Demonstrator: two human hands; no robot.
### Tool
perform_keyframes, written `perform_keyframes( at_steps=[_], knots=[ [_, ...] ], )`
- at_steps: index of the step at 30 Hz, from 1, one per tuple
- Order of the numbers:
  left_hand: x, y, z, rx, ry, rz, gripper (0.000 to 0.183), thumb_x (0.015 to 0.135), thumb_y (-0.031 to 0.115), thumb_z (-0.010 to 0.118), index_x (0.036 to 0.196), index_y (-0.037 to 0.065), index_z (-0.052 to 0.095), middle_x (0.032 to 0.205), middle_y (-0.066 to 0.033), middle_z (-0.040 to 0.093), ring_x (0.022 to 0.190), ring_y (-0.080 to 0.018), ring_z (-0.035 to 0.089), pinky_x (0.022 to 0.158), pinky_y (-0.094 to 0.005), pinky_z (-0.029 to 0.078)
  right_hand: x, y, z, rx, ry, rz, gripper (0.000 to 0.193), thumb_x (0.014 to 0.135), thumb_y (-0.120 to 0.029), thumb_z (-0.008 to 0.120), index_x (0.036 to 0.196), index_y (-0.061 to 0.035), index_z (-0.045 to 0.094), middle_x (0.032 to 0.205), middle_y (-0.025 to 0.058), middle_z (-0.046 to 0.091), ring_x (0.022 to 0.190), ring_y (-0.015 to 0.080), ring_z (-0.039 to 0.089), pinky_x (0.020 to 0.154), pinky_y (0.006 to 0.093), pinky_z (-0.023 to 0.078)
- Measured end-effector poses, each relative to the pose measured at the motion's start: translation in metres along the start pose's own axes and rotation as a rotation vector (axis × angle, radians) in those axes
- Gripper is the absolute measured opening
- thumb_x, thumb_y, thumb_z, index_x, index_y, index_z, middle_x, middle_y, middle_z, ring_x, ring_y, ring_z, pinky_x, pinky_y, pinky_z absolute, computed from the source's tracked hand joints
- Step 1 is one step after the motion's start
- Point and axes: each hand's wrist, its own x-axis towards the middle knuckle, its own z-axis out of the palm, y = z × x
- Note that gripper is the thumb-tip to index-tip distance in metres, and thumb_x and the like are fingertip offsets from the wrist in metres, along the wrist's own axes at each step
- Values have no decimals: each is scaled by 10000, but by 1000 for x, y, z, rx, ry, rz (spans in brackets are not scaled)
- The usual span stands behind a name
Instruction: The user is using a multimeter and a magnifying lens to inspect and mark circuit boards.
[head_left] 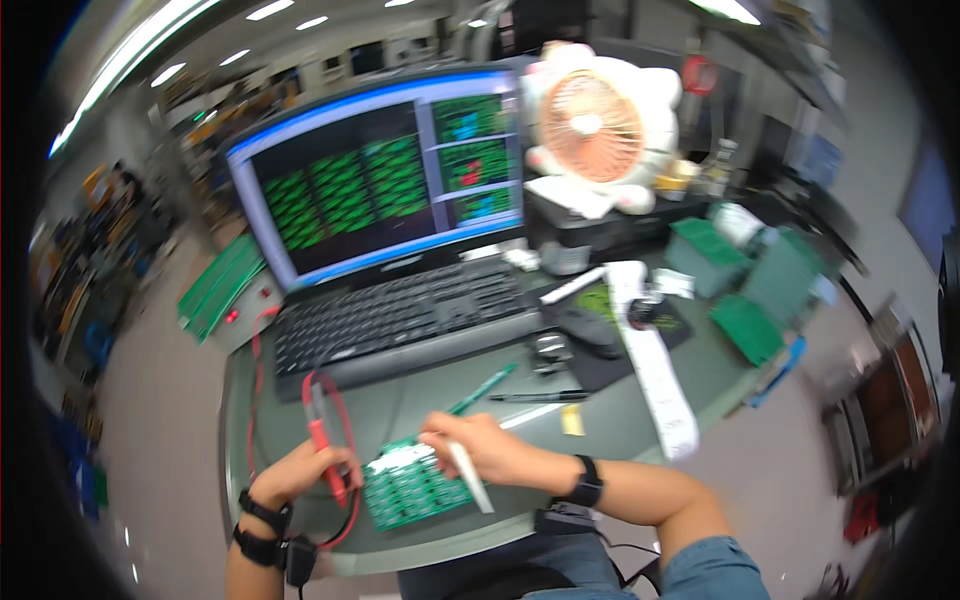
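A green circuit board panel [405, 500], made of several repeated small units, lies at the table's near edge. My left hand [300, 472] is closed around a slim red-handled tool [320, 436] just left of the board; a red cable loops about it, and blur hides its exact kind. Over the board's upper right part, my right hand [478, 446] grips a flat white stick [470, 478], whose lower end points toward me. The right fingertips are close to the board; whether they touch it I cannot tell. Black bands circle both wrists.
Beyond my hands stand a black keyboard [400, 315] and a lit monitor [340, 190]. A green pen [485, 388], a black pen [540, 397], a mouse [588, 330] and a long paper strip [655, 375] lie rightward. Green boards [222, 280] stack at left; a fan [590, 125] stands behind.
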Motion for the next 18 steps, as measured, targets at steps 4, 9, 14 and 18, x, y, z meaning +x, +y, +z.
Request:
perform_keyframes(
  at_steps=[4, 9, 14, 18],
  knots=[
    [5, -4, 14, -89, 173, -45, 346, 867, 233, 463, 747, -20, 666, 779, -98, 682, 740, -179, 619, 729, -283, 465, 6, 1, 4, -98, 94, -211, 224, 1002, -280, 477, 917, -76, 513, 599, 54, 612, 500, 167, 617, 481, 313, 475],
    [-14, -27, 4, -459, 354, 381, 358, 875, 220, 466, 666, -25, 624, 730, -103, 630, 707, -212, 611, 710, -310, 475, -27, -63, -32, -34, 349, -308, 205, 992, -254, 510, 976, -50, 505, 700, 61, 626, 612, 144, 624, 567, 277, 499],
    [-2, 3, 40, -907, 169, 520, 366, 942, 296, 452, 673, 51, 490, 690, -31, 464, 575, -133, 499, 527, -251, 459, -57, -58, -29, 299, 252, -307, 366, 890, -195, 681, 1118, -64, 426, 1145, 85, 553, 1015, 133, 535, 837, 293, 465],
    [18, 9, 71, -839, 107, 494, 319, 946, 336, 464, 770, 74, 512, 707, -22, 490, 559, -126, 501, 519, -240, 463, -55, -56, 6, 278, 160, -448, 499, 829, -183, 743, 1154, -80, 378, 1185, 74, 495, 992, 127, 504, 827, 275, 450]
  ],
)
